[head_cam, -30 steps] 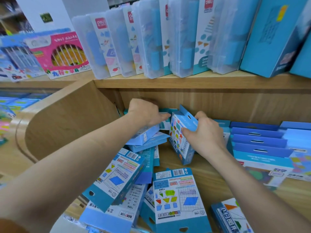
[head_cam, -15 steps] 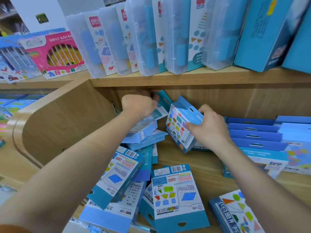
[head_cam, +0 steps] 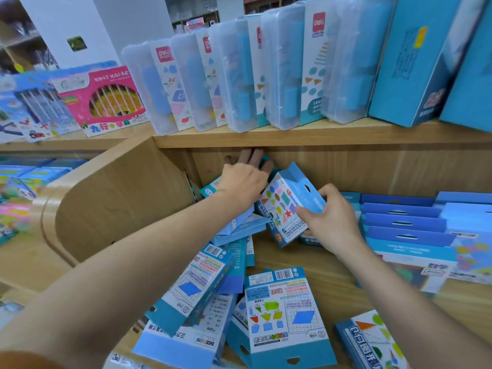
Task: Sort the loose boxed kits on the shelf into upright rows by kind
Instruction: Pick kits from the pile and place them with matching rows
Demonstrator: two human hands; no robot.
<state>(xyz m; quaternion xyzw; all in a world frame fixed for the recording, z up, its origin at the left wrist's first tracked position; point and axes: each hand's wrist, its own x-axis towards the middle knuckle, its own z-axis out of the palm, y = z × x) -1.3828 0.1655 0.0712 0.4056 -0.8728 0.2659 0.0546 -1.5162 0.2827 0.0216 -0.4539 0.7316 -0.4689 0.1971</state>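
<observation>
Head cam had the wooden shelf point(head_cam: 306, 265) filling most of it, with a messy pile of loose blue kits point(head_cam: 282, 312) flat at the front and a neat upright row point(head_cam: 404, 222) off right. Your right hand point(head_cam: 332, 222) was clamped on a tilted shapes kit point(head_cam: 286, 206) mid-shelf. Your left hand point(head_cam: 245, 185) reached to the back wall, fingers point(head_cam: 253, 158) spread, but I couldn't tell if it held anything.
</observation>
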